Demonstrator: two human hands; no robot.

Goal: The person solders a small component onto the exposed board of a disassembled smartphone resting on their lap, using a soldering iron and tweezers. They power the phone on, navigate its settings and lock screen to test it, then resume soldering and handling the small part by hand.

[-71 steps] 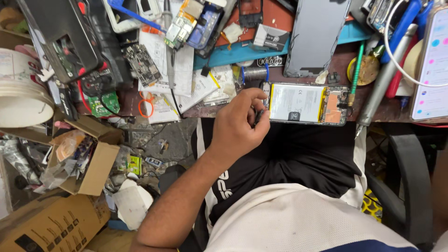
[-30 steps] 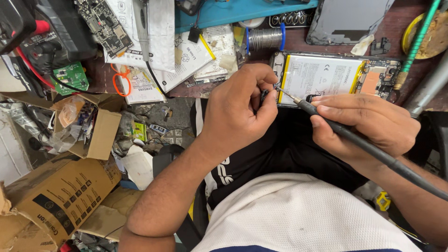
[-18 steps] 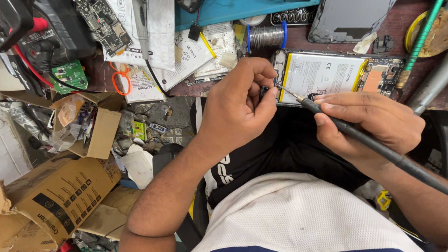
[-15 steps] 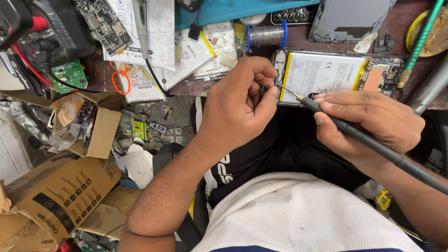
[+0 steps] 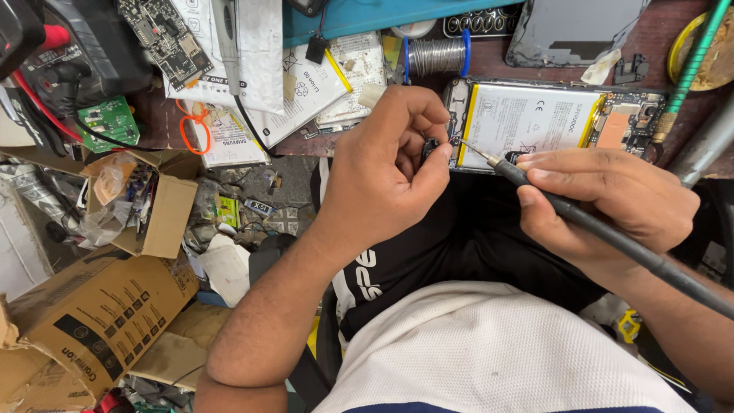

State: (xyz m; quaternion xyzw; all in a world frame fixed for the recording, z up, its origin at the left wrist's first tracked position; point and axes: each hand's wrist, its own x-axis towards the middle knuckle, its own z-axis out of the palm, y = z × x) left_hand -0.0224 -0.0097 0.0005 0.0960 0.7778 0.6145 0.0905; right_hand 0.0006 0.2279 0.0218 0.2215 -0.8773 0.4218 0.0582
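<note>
My left hand was curled with thumb and forefinger pinched together on a small dark part, held at the near edge of the tabletop. My right hand was closed around the black shaft of a soldering iron, gripped like a pen, its fine metal tip pointing left and reaching almost to the small part between my left fingertips; I could not tell whether tip and part touched. The iron's handle ran back past my right wrist toward the lower right.

Just beyond both hands lay an opened phone, its back off, showing a large white battery with yellow edging and a circuit board at its right end. Farther from my hands, past the phone, a spool of solder wire lay on its side, and a grey phone back cover lay to its right. Left of my left hand, loose white batteries overlapped one another, with a small green circuit board farther left. Below that, on the floor, stood open cardboard boxes.
</note>
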